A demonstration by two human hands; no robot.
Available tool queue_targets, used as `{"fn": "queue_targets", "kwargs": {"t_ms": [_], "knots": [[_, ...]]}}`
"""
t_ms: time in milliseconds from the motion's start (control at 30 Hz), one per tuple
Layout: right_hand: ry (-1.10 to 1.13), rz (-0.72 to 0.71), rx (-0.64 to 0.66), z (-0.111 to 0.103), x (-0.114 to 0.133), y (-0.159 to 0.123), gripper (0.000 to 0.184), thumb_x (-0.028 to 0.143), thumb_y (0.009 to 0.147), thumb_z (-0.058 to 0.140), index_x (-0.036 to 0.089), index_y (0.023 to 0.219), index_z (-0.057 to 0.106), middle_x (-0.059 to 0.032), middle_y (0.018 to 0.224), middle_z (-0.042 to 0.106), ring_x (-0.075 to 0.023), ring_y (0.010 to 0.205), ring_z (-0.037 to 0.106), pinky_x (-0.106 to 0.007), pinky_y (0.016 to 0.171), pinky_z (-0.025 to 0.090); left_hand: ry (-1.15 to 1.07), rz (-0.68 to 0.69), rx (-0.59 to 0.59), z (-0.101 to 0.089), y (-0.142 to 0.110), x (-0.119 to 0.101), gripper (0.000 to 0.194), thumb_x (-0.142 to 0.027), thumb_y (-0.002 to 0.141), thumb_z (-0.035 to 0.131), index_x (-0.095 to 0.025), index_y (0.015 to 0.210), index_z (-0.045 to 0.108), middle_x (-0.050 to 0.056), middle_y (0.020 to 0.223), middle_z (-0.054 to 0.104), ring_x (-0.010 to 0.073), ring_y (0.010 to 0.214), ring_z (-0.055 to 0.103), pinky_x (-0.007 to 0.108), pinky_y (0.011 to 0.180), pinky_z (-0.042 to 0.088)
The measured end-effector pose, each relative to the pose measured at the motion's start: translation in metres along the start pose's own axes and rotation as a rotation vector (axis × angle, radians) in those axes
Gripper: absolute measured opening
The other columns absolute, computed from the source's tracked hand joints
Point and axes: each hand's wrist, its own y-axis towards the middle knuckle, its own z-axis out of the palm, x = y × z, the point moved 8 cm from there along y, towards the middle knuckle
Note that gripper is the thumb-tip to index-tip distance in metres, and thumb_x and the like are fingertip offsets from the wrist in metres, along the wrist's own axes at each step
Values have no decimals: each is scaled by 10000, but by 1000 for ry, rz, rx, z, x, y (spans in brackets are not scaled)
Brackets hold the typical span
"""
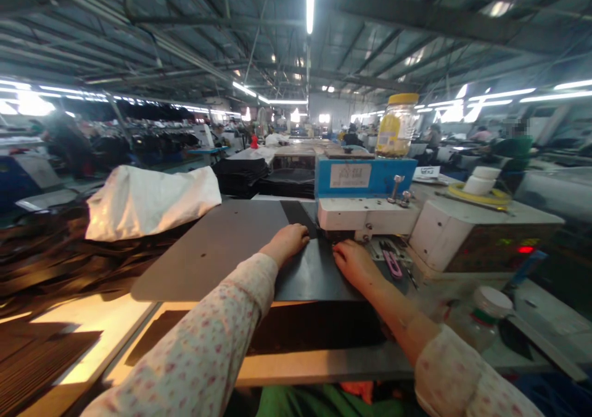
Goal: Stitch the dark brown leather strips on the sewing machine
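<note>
The dark, nearly black strip (294,214) looked narrow and straight-sided, its visible part smooth and unfolded. It lay flat on the grey plate (217,238), toward the right end of the far edge, well apart from the rounded near-left corner. From that far edge it slanted nearer and rightward; its nearer end was hidden.

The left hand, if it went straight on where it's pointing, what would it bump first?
Probably the white machine head, ahead and to the right of the left hand. Heights are hard to judge here, so it might slip under instead.
</note>
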Motion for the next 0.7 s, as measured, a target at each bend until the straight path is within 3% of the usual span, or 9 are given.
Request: {"fn": "queue_targets", "kwargs": {"t_ms": [133,267,433,500,567,633,700], "knots": [[170,-77,-55,-6,0,-19,210,146,787,464,133,922,624,-82,917,594,-156,882,539,-253,811,402,69,6,31,-5,-11,-4,207,-221,763,467,-104,824,626,123,831,630,235,836,590,312,802,428],[245,-105,-121,-8,0,-26,214,136,787,439,135,901,620,-79,893,594,-155,855,539,-274,802,415,156,37,15,-2,-13,-12,215,-190,663,579,-83,847,608,133,863,607,257,862,570,328,824,421],[352,-109,-168,-20,3,-33,215,197,806,421,151,887,615,-72,896,601,-155,874,543,-284,806,415,184,-56,-50,-9,-15,3,227,-138,823,370,-114,838,595,118,903,577,203,858,553,291,743,446],[484,-55,-148,-24,0,-44,230,271,818,420,158,872,614,-66,876,611,-151,837,558,-269,753,436,178,-58,-59,-17,-33,3,260,-150,847,329,-128,815,586,106,880,574,201,848,546,296,723,448],[662,70,-31,-17,-7,-61,310,385,826,398,160,848,611,-48,777,620,-132,681,573,-235,583,451,145,-29,-50,-25,-67,-8,255,-160,849,324,-138,807,575,99,857,567,205,832,540,306,712,448],[831,207,167,0,-9,-83,441,503,817,353,146,816,612,-33,667,609,-109,510,537,-203,406,380,69,28,-9,-28,-110,-34,241,-163,837,333,-148,805,571,98,829,562,213,812,537,328,707,448],[953,271,343,17,-3,-103,531,580,792,331,135,778,619,-31,624,605,-103,462,524,-193,359,345,-53,92,54,-23,-151,-70,216,-170,805,369,-175,802,584,100,803,570,239,792,540,365,676,450]]}}
